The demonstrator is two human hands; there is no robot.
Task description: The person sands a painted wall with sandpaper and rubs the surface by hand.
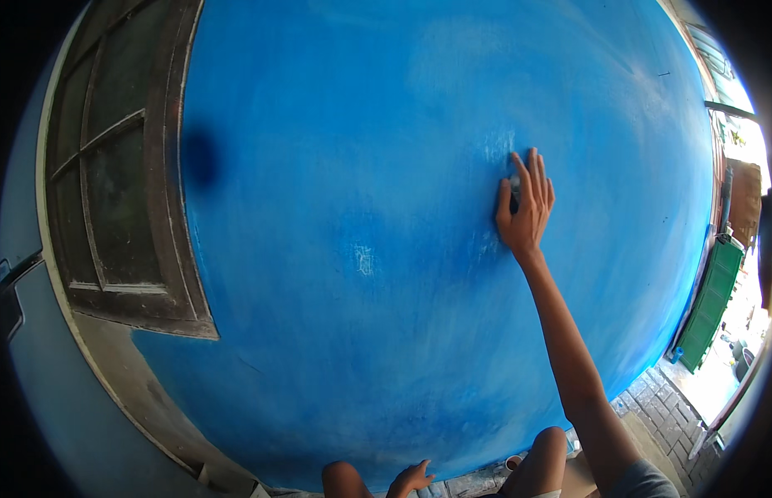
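A blue painted wall [336, 155] fills most of the view, with pale scuffed patches in places. My right hand [529, 205] is raised against it, fingers stretched upward and thumb apart. Beneath the palm, between thumb and fingers, part of a small dark and greyish object [514, 187] shows; what it is cannot be told. Just above the fingertips lies a whitish scraped patch [499, 144]. Down at the bottom, between my knees, my left hand [415, 478] is near the foot of the wall, its fingers apart and nothing visible in it.
A weathered wooden window frame [174, 249] with panes stands at left. Grey brick paving [663, 398] runs at lower right, near a green panel [712, 305]. A small round reddish-brown container [513, 462] sits beside my right knee. A nail [664, 75] sticks out at upper right.
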